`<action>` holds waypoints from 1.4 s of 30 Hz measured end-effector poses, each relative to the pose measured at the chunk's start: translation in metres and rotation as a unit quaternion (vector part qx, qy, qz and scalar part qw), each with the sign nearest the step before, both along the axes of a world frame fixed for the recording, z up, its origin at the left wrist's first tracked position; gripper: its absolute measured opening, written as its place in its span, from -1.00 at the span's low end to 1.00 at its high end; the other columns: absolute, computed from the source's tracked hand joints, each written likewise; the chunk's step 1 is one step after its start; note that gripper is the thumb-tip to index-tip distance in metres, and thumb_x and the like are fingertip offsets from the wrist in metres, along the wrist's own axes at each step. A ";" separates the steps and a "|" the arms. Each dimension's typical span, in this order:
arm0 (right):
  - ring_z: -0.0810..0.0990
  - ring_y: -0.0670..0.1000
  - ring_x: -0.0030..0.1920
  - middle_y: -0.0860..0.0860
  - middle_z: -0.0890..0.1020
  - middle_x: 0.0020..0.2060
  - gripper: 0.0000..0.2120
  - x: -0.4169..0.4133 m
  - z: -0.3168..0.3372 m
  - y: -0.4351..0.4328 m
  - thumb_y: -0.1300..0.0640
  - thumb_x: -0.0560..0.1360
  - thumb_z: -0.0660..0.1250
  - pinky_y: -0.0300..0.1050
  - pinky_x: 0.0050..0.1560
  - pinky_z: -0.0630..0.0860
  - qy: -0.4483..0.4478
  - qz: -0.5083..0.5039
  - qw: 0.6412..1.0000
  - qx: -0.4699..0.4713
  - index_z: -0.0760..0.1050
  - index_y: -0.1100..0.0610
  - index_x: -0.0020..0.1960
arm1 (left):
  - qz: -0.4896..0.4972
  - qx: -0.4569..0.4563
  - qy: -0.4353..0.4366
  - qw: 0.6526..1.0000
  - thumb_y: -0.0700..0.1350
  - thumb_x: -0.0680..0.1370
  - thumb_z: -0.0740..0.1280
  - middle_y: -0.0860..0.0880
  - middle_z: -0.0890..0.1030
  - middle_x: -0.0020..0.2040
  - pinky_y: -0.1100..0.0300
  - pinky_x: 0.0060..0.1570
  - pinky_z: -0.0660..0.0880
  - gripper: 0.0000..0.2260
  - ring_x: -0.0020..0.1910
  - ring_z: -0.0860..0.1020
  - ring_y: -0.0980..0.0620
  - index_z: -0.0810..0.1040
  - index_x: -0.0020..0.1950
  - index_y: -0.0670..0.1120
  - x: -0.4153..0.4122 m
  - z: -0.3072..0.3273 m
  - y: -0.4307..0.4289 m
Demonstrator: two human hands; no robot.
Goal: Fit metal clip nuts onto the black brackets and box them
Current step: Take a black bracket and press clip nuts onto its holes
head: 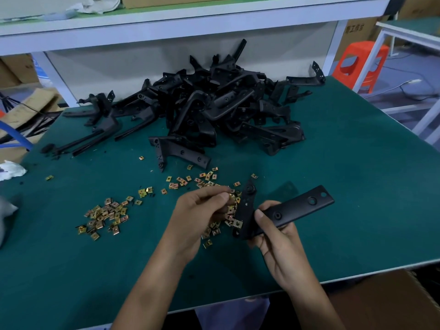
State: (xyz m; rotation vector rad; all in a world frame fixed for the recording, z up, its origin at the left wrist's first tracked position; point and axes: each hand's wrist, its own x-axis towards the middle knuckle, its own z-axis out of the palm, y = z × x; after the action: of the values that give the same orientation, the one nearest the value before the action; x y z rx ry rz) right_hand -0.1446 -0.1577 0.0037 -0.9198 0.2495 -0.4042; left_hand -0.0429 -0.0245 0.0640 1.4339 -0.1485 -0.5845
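My right hand (pixel 276 236) grips a black L-shaped bracket (pixel 297 209) above the green mat, its long arm pointing right. One gold clip nut (pixel 237 223) sits on the bracket's short arm. My left hand (pixel 202 210) pinches a clip nut (pixel 231 196) between thumb and fingers just left of that short arm. Loose gold clip nuts (pixel 107 214) lie scattered on the mat under and left of my hands. A big heap of black brackets (pixel 214 108) fills the back of the table.
The green table (pixel 357 186) ends at a front edge near my body. An open cardboard box (pixel 392 303) stands below the front right corner. A white rag (pixel 12 170) lies at the left edge. An orange stool (pixel 362 65) stands at the back right.
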 end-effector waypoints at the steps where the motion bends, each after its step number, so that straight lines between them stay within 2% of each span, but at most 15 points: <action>1: 0.63 -0.02 -0.34 0.08 0.63 -0.26 -0.91 0.000 0.000 0.000 0.21 0.52 0.37 -0.20 -0.46 0.51 0.001 0.000 1.000 0.001 0.56 0.03 -0.07 | -0.003 -0.005 0.003 1.000 -0.26 0.57 0.38 -0.07 0.72 -0.17 0.31 -0.20 0.57 -0.87 -0.24 0.61 0.14 0.72 0.00 -0.11 -0.004 0.002 -0.001; 6: 0.61 0.00 -0.32 0.09 0.60 -0.25 -0.93 0.001 -0.001 0.000 0.17 0.49 0.41 -0.17 -0.45 0.51 0.009 0.001 1.000 -0.005 0.56 0.02 -0.08 | 0.010 -0.010 0.001 1.000 -0.25 0.57 0.39 -0.05 0.72 -0.17 0.30 -0.20 0.55 -0.88 -0.24 0.60 0.12 0.71 0.02 -0.12 -0.011 0.003 -0.006; 9: 0.60 -0.01 -0.32 0.08 0.60 -0.25 -0.91 0.001 -0.002 0.001 0.19 0.50 0.41 -0.18 -0.44 0.50 0.008 0.006 1.000 -0.008 0.57 0.01 -0.09 | 0.009 -0.003 -0.003 1.000 -0.25 0.56 0.39 -0.12 0.73 -0.10 0.26 -0.14 0.58 -0.88 -0.16 0.64 0.04 0.72 0.01 -0.12 -0.012 0.003 -0.007; 12: 0.59 -0.02 -0.34 0.07 0.59 -0.27 -0.92 0.001 -0.003 0.000 0.18 0.51 0.42 -0.18 -0.44 0.51 0.004 0.007 1.000 -0.007 0.57 0.02 -0.08 | -0.004 0.006 0.001 1.000 -0.22 0.55 0.41 -0.15 0.73 -0.06 0.01 0.02 0.54 -0.88 -0.09 0.65 -0.06 0.74 -0.03 -0.07 -0.014 0.000 -0.008; 14: 0.59 -0.02 -0.35 0.08 0.58 -0.28 -0.92 0.001 -0.004 0.000 0.18 0.51 0.43 -0.18 -0.45 0.51 0.006 0.006 1.000 -0.012 0.57 0.01 -0.09 | -0.008 0.006 0.010 1.000 -0.22 0.54 0.41 -0.17 0.73 -0.04 -0.04 0.07 0.52 -0.88 -0.07 0.65 -0.10 0.74 -0.02 -0.08 -0.014 -0.001 -0.008; 19: 0.56 0.01 -0.38 0.11 0.55 -0.31 -0.94 0.002 -0.007 0.002 0.18 0.50 0.40 -0.16 -0.47 0.46 0.013 -0.013 0.998 -0.052 0.52 0.09 -0.07 | -0.013 -0.002 0.025 1.000 -0.24 0.54 0.41 -0.17 0.73 -0.07 0.18 -0.13 0.58 -0.89 -0.15 0.67 -0.03 0.74 -0.03 -0.11 -0.013 0.001 -0.005; 23: 0.49 0.02 -0.36 0.08 0.51 -0.33 -0.84 0.003 -0.012 0.007 0.19 0.52 0.43 -0.14 -0.42 0.45 0.026 -0.071 0.990 -0.117 0.46 0.21 -0.03 | 0.004 0.020 -0.001 1.000 -0.21 0.56 0.42 -0.08 0.74 -0.06 0.27 -0.10 0.57 -0.88 -0.10 0.68 0.05 0.73 0.01 -0.07 -0.019 -0.004 -0.003; 26: 0.51 0.00 -0.27 0.07 0.53 -0.30 -0.87 0.003 -0.015 0.008 0.23 0.58 0.41 -0.18 -0.28 0.47 0.034 -0.091 0.978 -0.183 0.47 0.24 -0.05 | -0.010 0.031 -0.063 0.997 -0.19 0.48 0.51 0.09 0.73 -0.07 0.43 -0.14 0.52 -0.82 -0.07 0.67 0.21 0.72 -0.03 0.10 -0.031 -0.010 -0.005; 28: 0.51 0.02 -0.23 0.09 0.53 -0.28 -0.86 0.003 -0.016 0.007 0.23 0.58 0.40 -0.17 -0.23 0.48 0.037 -0.093 0.977 -0.190 0.47 0.25 -0.04 | 0.018 0.077 -0.131 0.988 -0.15 0.44 0.54 0.28 0.69 -0.04 0.48 -0.10 0.49 -0.75 -0.02 0.62 0.34 0.68 -0.07 0.22 -0.036 -0.017 -0.009; 29: 0.51 0.02 -0.23 0.08 0.53 -0.28 -0.86 0.004 -0.016 0.007 0.23 0.58 0.41 -0.17 -0.23 0.48 0.039 -0.091 0.978 -0.185 0.46 0.25 -0.04 | 0.043 0.101 -0.150 0.983 -0.10 0.43 0.55 0.31 0.67 0.00 0.46 -0.05 0.49 -0.75 0.03 0.59 0.36 0.66 -0.02 0.23 -0.036 -0.020 -0.011; 32: 0.50 0.02 -0.25 0.07 0.51 -0.29 -0.83 0.004 -0.016 0.007 0.18 0.56 0.45 -0.18 -0.26 0.47 0.041 -0.089 0.978 -0.182 0.47 0.22 -0.05 | 0.069 0.130 -0.150 0.978 0.07 0.38 0.55 0.22 0.66 0.04 0.32 0.01 0.53 -0.70 0.04 0.60 0.29 0.65 0.09 0.17 -0.037 -0.028 -0.012; 36: 0.49 0.00 -0.29 0.09 0.51 -0.31 -0.77 0.003 -0.015 0.009 0.10 0.53 0.48 -0.21 -0.31 0.46 0.043 -0.094 0.979 -0.175 0.48 0.22 -0.03 | 0.062 0.173 -0.230 0.956 0.16 0.39 0.48 0.28 0.64 -0.06 0.44 -0.11 0.46 -0.84 -0.02 0.58 0.28 0.60 -0.06 0.25 -0.035 -0.029 -0.008; 38: 0.49 0.00 -0.31 0.09 0.51 -0.31 -0.78 0.004 -0.012 0.011 0.11 0.52 0.49 -0.21 -0.34 0.45 0.058 -0.090 0.981 -0.162 0.48 0.19 -0.03 | 0.063 0.196 -0.282 0.937 0.19 0.39 0.43 0.29 0.60 -0.06 0.38 -0.09 0.44 -0.87 0.00 0.55 0.27 0.56 -0.12 0.26 -0.035 -0.027 -0.008; 40: 0.49 -0.02 -0.33 0.07 0.50 -0.33 -0.82 0.001 -0.008 0.015 0.14 0.50 0.47 -0.20 -0.38 0.45 0.077 -0.099 0.982 -0.138 0.48 0.16 -0.05 | 0.064 0.212 -0.318 0.922 0.20 0.39 0.42 0.25 0.59 -0.09 0.29 -0.05 0.44 -0.85 0.00 0.53 0.25 0.55 -0.11 0.22 -0.037 -0.025 -0.009; 42: 0.51 -0.01 -0.31 0.05 0.51 -0.31 -0.84 -0.008 -0.003 0.018 0.26 0.54 0.45 -0.17 -0.38 0.48 0.103 -0.107 0.984 -0.103 0.46 0.14 -0.02 | 0.035 0.232 -0.347 0.908 0.24 0.42 0.40 0.27 0.58 -0.06 0.30 -0.02 0.43 -0.81 0.02 0.53 0.23 0.55 -0.06 0.21 -0.036 -0.026 -0.010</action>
State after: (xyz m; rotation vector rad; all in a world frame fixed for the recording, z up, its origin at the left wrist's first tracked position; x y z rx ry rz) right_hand -0.1525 -0.1395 0.0011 -1.1447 0.5066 -0.5397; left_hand -0.0789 -0.0343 0.0384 2.0623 -0.5462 -0.0149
